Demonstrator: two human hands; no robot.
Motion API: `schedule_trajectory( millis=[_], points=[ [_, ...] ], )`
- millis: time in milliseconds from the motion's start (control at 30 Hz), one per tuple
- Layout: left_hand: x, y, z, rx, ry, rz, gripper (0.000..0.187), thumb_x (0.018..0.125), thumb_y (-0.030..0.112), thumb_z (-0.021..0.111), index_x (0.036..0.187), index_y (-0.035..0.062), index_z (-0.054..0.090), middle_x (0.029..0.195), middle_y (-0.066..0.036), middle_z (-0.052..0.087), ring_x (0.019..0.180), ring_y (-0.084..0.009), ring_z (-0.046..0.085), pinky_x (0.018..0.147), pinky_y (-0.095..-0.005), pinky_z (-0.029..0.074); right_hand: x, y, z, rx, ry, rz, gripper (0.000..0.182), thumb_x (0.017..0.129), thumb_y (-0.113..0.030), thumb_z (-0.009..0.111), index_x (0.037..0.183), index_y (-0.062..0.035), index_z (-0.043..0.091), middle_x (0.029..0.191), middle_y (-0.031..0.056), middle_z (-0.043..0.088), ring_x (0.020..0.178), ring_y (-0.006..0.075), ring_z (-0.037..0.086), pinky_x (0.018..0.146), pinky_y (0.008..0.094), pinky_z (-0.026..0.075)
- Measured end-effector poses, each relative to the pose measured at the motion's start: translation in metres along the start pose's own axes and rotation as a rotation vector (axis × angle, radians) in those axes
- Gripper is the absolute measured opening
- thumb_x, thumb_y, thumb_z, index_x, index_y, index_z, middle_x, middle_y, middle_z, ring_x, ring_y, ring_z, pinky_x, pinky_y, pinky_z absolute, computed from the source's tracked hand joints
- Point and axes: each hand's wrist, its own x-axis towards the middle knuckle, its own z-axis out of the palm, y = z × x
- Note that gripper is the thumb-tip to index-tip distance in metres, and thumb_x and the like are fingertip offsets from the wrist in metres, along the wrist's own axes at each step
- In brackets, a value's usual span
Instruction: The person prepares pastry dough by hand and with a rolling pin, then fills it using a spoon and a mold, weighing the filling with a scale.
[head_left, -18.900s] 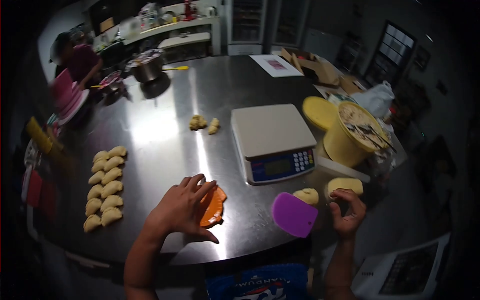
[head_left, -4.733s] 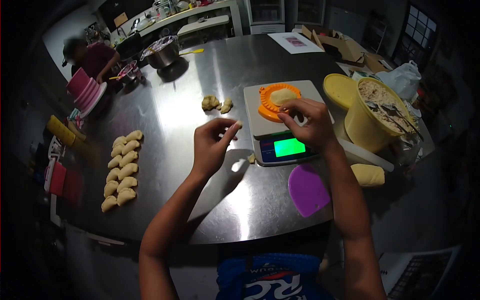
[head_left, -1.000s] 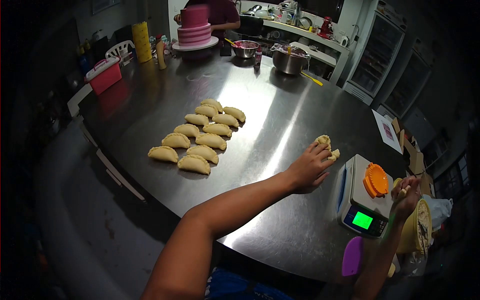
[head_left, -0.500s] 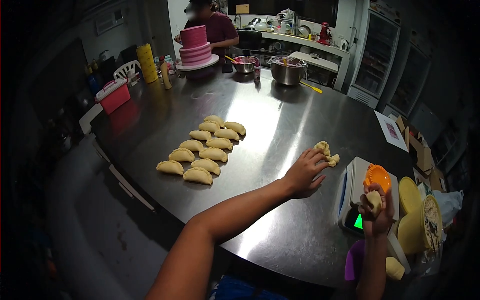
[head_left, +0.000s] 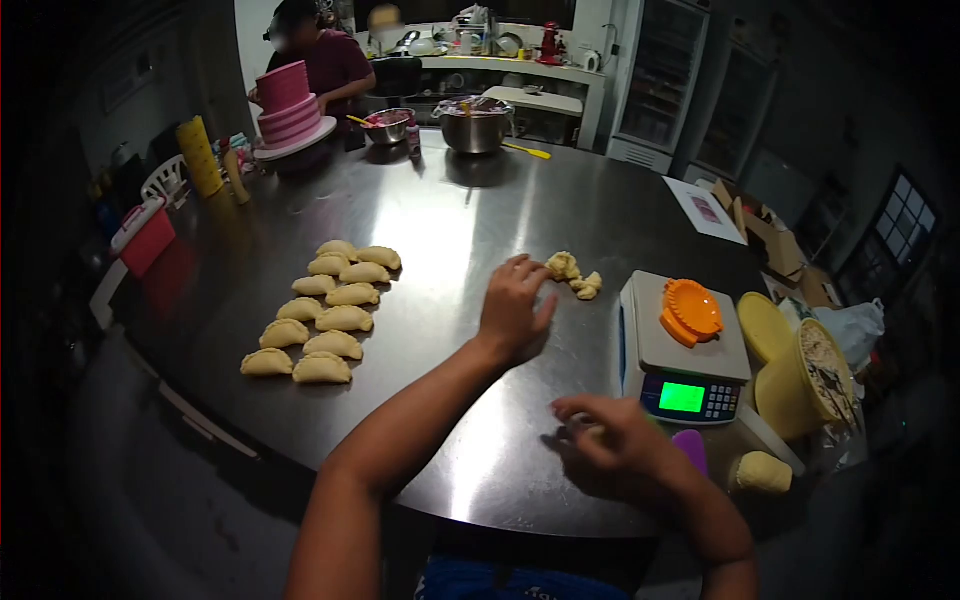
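Note:
My left hand (head_left: 517, 310) is over the steel table, fingers spread, with nothing in it. Just beyond its fingertips lie crumbly dough scraps (head_left: 572, 276). My right hand (head_left: 622, 438), slightly blurred, is low over the table in front of the scale, its fingers curled round a piece of dough (head_left: 598, 433) that is mostly hidden. An orange dumpling press (head_left: 692, 311) rests open on the digital scale (head_left: 648, 300), whose display glows green. To the left, crimped half-moon pastries (head_left: 345, 318) stand in two rows. A larger dough lump (head_left: 764, 473) sits right of my right hand.
A purple scraper (head_left: 691, 449) lies by the scale. On the right are a yellow tub of filling (head_left: 800, 385) and a printed sheet (head_left: 705, 210). Metal bowls (head_left: 474, 130) and a pink tiered cake (head_left: 286, 110) stand at the far side, where another person (head_left: 335, 70) works.
My right hand has moved left with the dough, from over the scale to the table in front of it. The view has swung right; my left hand has drawn slightly back from the scraps.

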Motion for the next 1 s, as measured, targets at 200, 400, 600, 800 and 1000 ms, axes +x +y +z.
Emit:
schedule_trajectory(
  millis=[200, 400, 600, 800, 1000],
  points=[
    [-0.002, -0.022, 0.0, 0.093, 0.087, -0.104, 0.03, 0.08, 0.017, 0.069, 0.105, 0.0023, 0.067, 0.108, -0.014, 0.065, 0.112, -0.0326, 0.057, 0.094, -0.0426, 0.046, 0.011, 0.005, 0.032, -0.184, -0.13, -0.288, 0.025, 0.09, -0.013, 0.065, 0.11, 0.0014, 0.064, 0.104, 0.0237, 0.066, 0.105, 0.04, 0.065, 0.088, 0.0407, 0.055],
    [-0.001, -0.029, 0.002, 0.06, 0.145, -0.122, 0.028, 0.079, 0.017, 0.068, 0.103, 0.0024, 0.066, 0.104, -0.015, 0.064, 0.106, -0.0333, 0.057, 0.09, -0.0425, 0.047, 0.03, 0.018, 0.035, -0.787, -0.111, 0.099, 0.064, 0.098, -0.049, 0.046, 0.135, 0.0031, 0.049, 0.144, 0.0318, 0.039, 0.142, 0.0466, 0.027, 0.114, 0.0537, 0.026],
    [-0.002, -0.052, -0.004, 0.058, 0.189, -0.329, 0.027, 0.081, 0.018, 0.068, 0.103, 0.0009, 0.067, 0.102, -0.015, 0.068, 0.103, -0.0315, 0.06, 0.091, -0.04, 0.047, 0.048, -0.004, 0.077, -0.706, -0.06, 0.04, 0.087, 0.095, -0.063, 0.039, 0.144, 0.0076, 0.033, 0.148, 0.0329, 0.033, 0.145, 0.044, 0.021, 0.118, 0.0541, 0.015],
    [-0.003, -0.057, -0.006, 0.102, 0.214, -0.344, 0.027, 0.082, 0.018, 0.067, 0.103, 0.001, 0.067, 0.103, -0.014, 0.068, 0.104, -0.0307, 0.06, 0.092, -0.0393, 0.047, -0.009, -0.009, 0.044, -0.536, -0.255, 0.049, 0.095, 0.091, -0.071, 0.037, 0.146, 0.0066, 0.031, 0.149, 0.0326, 0.031, 0.146, 0.0435, 0.017, 0.119, 0.053, 0.013],
    [-0.004, -0.056, -0.005, 0.104, 0.201, -0.292, 0.026, 0.08, 0.016, 0.07, 0.102, 0.0023, 0.068, 0.1, -0.013, 0.068, 0.1, -0.0303, 0.061, 0.089, -0.0389, 0.049, 0.081, 0.037, 0.041, -0.621, -0.048, 0.195, 0.09, 0.094, -0.068, 0.037, 0.144, 0.006, 0.034, 0.149, 0.0328, 0.031, 0.144, 0.045, 0.021, 0.117, 0.0534, 0.018]
  ],
)
